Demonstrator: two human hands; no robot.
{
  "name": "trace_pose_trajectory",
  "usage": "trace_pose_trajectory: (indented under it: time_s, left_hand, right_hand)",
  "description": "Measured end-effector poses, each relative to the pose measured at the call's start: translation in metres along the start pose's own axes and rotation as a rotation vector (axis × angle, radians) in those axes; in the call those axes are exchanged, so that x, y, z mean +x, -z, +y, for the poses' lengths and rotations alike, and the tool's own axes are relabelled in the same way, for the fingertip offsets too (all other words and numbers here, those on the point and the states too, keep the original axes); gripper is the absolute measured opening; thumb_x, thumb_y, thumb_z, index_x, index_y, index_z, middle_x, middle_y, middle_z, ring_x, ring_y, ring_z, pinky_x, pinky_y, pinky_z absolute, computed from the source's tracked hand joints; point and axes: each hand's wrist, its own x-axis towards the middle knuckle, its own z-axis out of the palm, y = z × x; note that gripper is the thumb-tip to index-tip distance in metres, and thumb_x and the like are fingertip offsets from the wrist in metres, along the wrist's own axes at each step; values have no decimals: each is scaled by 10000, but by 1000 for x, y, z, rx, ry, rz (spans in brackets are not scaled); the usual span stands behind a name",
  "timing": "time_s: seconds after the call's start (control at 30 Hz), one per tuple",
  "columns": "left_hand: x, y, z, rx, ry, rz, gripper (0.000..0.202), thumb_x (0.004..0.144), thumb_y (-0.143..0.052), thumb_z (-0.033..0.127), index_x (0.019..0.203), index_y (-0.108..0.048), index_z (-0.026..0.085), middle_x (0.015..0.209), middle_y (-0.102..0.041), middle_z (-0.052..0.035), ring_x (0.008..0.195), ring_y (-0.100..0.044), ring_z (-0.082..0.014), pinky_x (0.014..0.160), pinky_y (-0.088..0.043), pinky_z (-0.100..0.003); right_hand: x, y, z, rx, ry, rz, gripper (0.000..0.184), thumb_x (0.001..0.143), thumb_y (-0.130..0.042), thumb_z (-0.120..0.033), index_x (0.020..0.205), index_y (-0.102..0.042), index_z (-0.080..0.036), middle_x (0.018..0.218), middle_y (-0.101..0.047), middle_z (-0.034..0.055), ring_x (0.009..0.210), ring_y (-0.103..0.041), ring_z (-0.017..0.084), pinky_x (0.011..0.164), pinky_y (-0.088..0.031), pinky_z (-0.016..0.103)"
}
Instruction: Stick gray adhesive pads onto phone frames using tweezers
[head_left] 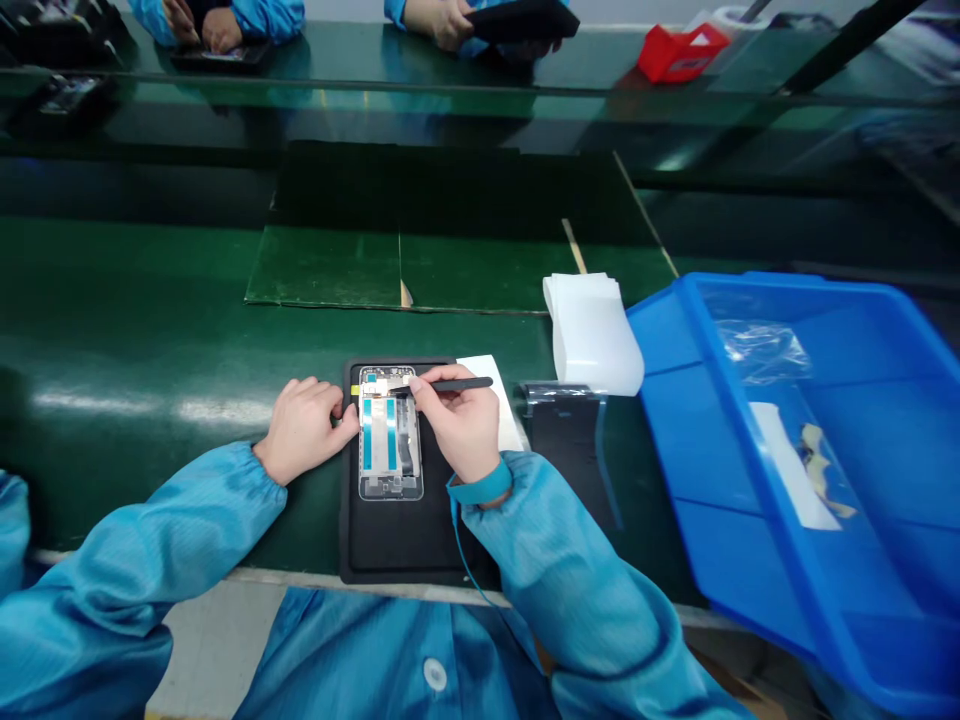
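An opened phone [391, 435], its inside facing up with two blue strips, lies on a black tray [420, 545]. My right hand [465, 420] pinches a pair of black tweezers [469, 383], whose tip reaches the upper part of the phone. A blue wrist strap [480, 487] with a cord circles that wrist. At the tray's left edge rests my left hand [306, 425], its fingers loosely bent and the thumb stretched out to the phone's left edge. Nothing shows in that hand. The tweezers' exact contact point is too small to make out.
Right of the tray lie a white sheet [499, 400], a dark film sheet [566, 440] and a white folded stack [596, 335]. A blue bin [679, 420] with scraps stands farther right. Across the bench, co-workers' hands [221, 28] work near a red box [681, 54].
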Motion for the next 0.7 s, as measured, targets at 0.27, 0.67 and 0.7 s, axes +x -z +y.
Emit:
trace_pose_trajectory:
  time_s: [0.27, 0.67, 0.7]
  left_hand:
    - [4, 13, -16, 94, 112, -83, 321, 885, -478, 364, 605, -480, 206, 643, -591, -45, 692, -559, -214, 618, -298, -336]
    - [-12, 123, -157, 401, 571, -393, 359, 891, -447, 460, 741, -633, 191, 803, -649, -102, 757, -597, -264, 626, -347, -309]
    - [-10, 129, -163, 448, 576, -382, 354, 906, -433, 433, 773, -638, 176, 817, -649, -109, 762, -598, -266, 647, -365, -318]
  right_hand:
    - [-3, 13, -16, 147, 31, 14, 203, 790, -762, -353, 850, -664, -186, 773, -665, 4, 575, -617, 124, 586, -541, 274]
    - [4, 53, 7, -11, 29, -232, 284, 788, -761, -437, 880, -699, -175, 850, -730, 60, 708, -679, 197, 651, -554, 323]
    - [5, 53, 9, -12, 35, -238, 281, 792, -756, -435, 883, -698, -176, 859, -731, 60, 716, -684, 200, 656, -557, 325]
